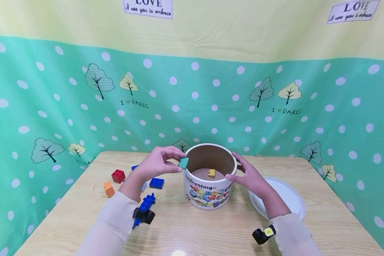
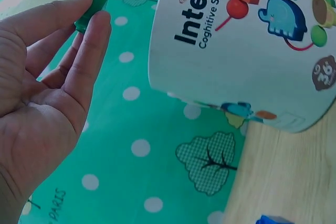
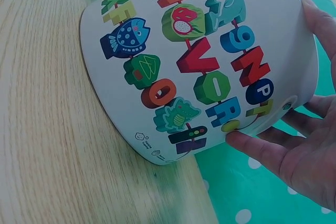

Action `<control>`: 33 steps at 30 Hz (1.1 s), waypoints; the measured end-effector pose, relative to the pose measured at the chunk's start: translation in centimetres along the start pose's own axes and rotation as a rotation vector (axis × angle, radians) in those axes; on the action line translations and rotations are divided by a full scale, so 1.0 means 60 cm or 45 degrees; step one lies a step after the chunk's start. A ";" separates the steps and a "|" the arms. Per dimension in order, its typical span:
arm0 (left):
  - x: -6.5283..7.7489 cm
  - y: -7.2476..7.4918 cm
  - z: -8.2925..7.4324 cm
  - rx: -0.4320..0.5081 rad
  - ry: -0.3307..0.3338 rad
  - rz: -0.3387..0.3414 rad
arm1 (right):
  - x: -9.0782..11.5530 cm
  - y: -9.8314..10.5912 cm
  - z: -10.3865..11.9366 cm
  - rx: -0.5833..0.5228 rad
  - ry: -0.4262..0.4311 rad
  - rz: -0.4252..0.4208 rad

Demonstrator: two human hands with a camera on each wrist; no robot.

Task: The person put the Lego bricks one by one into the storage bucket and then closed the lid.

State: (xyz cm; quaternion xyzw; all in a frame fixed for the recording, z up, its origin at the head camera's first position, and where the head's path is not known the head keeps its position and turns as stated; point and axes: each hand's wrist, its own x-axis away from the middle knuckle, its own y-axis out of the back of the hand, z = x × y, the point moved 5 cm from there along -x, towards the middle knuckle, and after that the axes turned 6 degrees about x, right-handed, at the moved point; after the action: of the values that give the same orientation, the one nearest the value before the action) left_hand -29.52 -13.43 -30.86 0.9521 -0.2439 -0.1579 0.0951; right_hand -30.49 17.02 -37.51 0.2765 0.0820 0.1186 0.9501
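In the head view my left hand point(image 1: 158, 163) is raised just left of the bucket's rim. Its thumb and fingertips pinch a small green toy brick point(image 2: 92, 9). My right hand point(image 1: 248, 177) grips the right side of a white round bucket point(image 1: 208, 193), with thumb and fingers spread along its wall near the rim. The bucket stands upright and uncovered, printed with coloured letters and animals. A yellow brick point(image 1: 212, 173) lies on its floor. In the right wrist view the right hand's fingers point(image 3: 262, 150) touch the printed wall.
A white round lid point(image 1: 292, 197) lies flat on the table, partly under the right forearm. To the left are a red brick point(image 1: 118, 176), an orange brick point(image 1: 108, 189), a blue brick point(image 1: 156, 183) and a long blue piece point(image 1: 147, 202). A patterned curtain point(image 1: 192, 89) hangs behind.
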 end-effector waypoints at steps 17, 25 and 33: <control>-0.082 -0.018 -0.019 -0.079 0.037 0.041 | 0.000 -0.001 -0.002 0.017 0.004 -0.015; -0.120 -0.023 -0.029 -0.141 0.089 0.075 | -0.001 0.000 -0.001 0.021 0.011 -0.011; -0.154 -0.036 -0.031 -0.147 0.183 0.094 | 0.001 0.000 0.002 0.013 0.007 -0.004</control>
State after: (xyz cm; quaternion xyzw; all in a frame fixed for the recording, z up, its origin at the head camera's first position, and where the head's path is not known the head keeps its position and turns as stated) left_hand -35.64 -6.80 -27.32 0.9443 -0.2618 -0.0993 0.1729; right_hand -30.42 16.98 -37.41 0.2808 0.0858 0.1175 0.9487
